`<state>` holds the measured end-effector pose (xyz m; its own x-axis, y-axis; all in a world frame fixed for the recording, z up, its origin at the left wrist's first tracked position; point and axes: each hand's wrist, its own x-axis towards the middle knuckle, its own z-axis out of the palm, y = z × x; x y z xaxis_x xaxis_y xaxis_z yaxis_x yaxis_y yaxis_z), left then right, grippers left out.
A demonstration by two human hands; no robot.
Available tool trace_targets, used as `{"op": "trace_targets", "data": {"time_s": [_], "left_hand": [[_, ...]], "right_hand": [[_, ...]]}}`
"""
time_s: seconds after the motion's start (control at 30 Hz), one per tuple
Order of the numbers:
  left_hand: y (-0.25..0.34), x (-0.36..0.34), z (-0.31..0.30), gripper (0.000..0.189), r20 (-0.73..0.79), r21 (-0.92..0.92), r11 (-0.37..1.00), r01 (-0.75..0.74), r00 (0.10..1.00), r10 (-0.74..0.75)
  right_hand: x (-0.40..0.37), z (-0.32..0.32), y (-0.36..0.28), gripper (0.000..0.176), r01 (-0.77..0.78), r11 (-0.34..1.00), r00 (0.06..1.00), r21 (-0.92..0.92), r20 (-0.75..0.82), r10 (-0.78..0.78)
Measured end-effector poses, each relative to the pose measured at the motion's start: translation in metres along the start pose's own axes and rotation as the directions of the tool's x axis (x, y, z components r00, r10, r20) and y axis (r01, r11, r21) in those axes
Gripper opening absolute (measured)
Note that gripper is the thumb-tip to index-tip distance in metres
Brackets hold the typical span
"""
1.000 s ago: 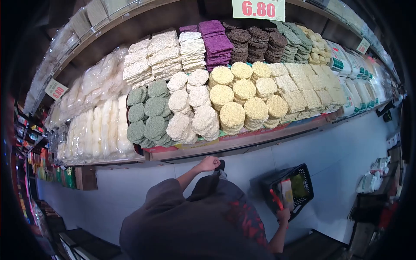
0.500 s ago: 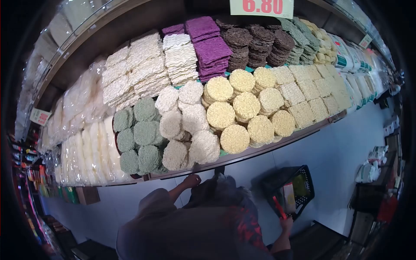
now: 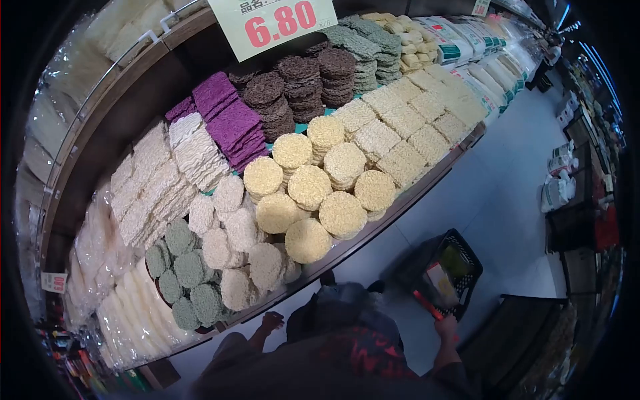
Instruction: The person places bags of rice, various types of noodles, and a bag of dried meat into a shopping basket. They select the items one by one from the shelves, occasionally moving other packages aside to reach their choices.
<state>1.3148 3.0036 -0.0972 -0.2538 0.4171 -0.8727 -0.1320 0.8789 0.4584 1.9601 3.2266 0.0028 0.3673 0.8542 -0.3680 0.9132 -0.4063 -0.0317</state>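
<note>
My right hand (image 3: 447, 328) grips the red handle (image 3: 427, 305) of a black basket (image 3: 475, 263), which hangs at my right with a few packaged goods inside. Low beside my body, my left hand (image 3: 272, 321) hangs just below the shelf edge, its fingers loosely apart and nothing seen in them. Nearest to it on the display are round beige noodle cakes (image 3: 267, 267) and green ones (image 3: 207, 302). Round yellow cakes (image 3: 309, 241) sit in stacks at the middle, with purple square ones (image 3: 233, 127) behind.
A price sign (image 3: 277, 27) hangs over dark brown cakes (image 3: 265, 90). Bagged pale noodles (image 3: 143, 307) lie at the left, white packages (image 3: 460, 40) at the far right. White bags (image 3: 557, 191) stand across the aisle floor (image 3: 497, 193). Another person (image 3: 551, 55) is far down the aisle.
The view has turned toward the right, tilting the display. The price sign shows more fully, and more of the aisle is visible. My right hand still holds the basket handle.
</note>
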Motion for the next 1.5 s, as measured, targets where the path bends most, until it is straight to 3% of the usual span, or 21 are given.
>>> {"op": "trace_targets", "data": {"time_s": [0.07, 0.13, 0.2, 0.27, 0.43, 0.77, 0.83, 0.93, 0.97, 1.0, 1.23, 1.3, 1.5], "left_hand": [[0.018, 0.004, 0.013, 0.017, 0.04, 0.045, 0.997, -0.056, 0.998, 0.055], [0.03, 0.012, 0.027, 0.018, 0.117, 0.05, 0.975, -0.216, 0.971, 0.209], [0.055, 0.008, 0.04, 0.019, 0.142, 0.013, 0.987, -0.163, 0.977, 0.159], [0.092, -0.01, 0.062, 0.02, 0.039, 0.172, 0.978, -0.116, 0.993, 0.111], [0.108, -0.001, 0.094, 0.024, -0.006, 0.171, 0.984, -0.059, 0.998, 0.061], [0.152, -0.025, 0.189, 0.025, -0.001, 0.185, 0.968, -0.171, 0.985, 0.175], [0.159, -0.028, 0.207, 0.026, -0.038, 0.209, 0.964, -0.166, 0.983, 0.177], [0.167, -0.033, 0.231, 0.028, -0.065, 0.261, 0.957, -0.129, 0.987, 0.15], [0.173, -0.039, 0.236, 0.029, -0.066, 0.343, 0.929, -0.137, 0.983, 0.17], [0.175, -0.04, 0.238, 0.03, -0.066, 0.423, 0.895, -0.145, 0.98, 0.189], [0.155, -0.049, 0.251, 0.029, -0.168, 0.401, 0.913, -0.082, 0.973, 0.161], [0.145, -0.05, 0.253, 0.027, -0.134, 0.417, 0.909, -0.031, 0.986, 0.095], [0.139, -0.048, 0.266, 0.026, -0.124, 0.368, 0.929, -0.031, 0.989, 0.082]], "right_hand": [[-0.002, -0.007, 0.0, 0.023, 0.051, 0.998, 0.998, -0.024, -0.035, -0.052], [0.005, -0.006, 0.006, 0.024, 0.03, 0.999, 1.0, 0.016, -0.005, -0.03], [0.007, -0.004, 0.011, 0.025, 0.109, 0.994, 0.994, -0.024, 0.003, -0.109], [0.007, -0.006, 0.007, 0.025, 0.083, 0.996, 0.997, 0.016, 0.005, -0.083], [0.015, -0.003, 0.008, 0.027, 0.044, 0.999, 0.999, 0.028, 0.012, -0.044], [0.033, -0.011, 0.019, 0.03, 0.151, 0.987, 0.985, 0.047, 0.076, -0.155], [0.042, 0.002, 0.024, 0.035, 0.069, 0.994, 0.988, 0.082, 0.134, -0.079], [0.05, 0.008, 0.029, 0.032, 0.054, 0.997, 0.994, 0.047, 0.09, -0.058], [0.061, 0.025, 0.037, 0.045, 0.019, 0.997, 0.985, 0.076, 0.172, -0.031], [0.075, 0.021, 0.041, 0.045, 0.03, 0.997, 0.984, 0.075, 0.173, -0.043], [0.099, 0.009, 0.047, 0.04, 0.092, 0.993, 0.991, 0.074, 0.09, -0.099], [0.103, 0.001, 0.043, 0.039, 0.102, 0.992, 0.992, 0.076, 0.062, -0.107], [0.124, -0.029, 0.034, 0.035, 0.139, 0.988, 0.99, 0.071, -0.029, -0.137]]}}
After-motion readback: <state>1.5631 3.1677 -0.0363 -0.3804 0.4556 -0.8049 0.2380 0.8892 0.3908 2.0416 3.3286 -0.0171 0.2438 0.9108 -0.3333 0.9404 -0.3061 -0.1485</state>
